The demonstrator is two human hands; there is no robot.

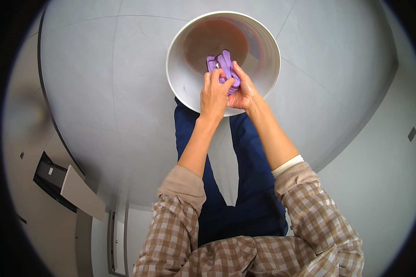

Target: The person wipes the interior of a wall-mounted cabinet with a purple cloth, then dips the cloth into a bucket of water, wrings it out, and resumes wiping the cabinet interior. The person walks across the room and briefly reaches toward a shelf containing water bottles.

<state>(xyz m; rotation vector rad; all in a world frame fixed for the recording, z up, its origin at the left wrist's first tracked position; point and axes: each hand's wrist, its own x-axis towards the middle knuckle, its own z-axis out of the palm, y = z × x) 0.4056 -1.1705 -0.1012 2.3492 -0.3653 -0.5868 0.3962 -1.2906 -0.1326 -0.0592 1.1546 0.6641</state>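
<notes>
A bundled purple cloth item (225,62) with dark edging and a small white spot is between my two hands, above the near part of a white round bucket (183,81). Reddish-brown liquid (213,38) lies in the bucket. My left hand (215,91) grips the near left side of the cloth with bent fingers and thumb. From the right, my right hand (243,90) cups the cloth, its thumb pointing up along the side. The skin of my right hand looks wet. Part of the cloth is hidden by my fingers.
The bucket stands on a grey tiled floor (142,69), close in front of my legs in dark blue trousers (256,166). Pale walls curve around both sides. At the lower left, a panel (81,194) stands out beside a dark recess (52,173) in the wall.
</notes>
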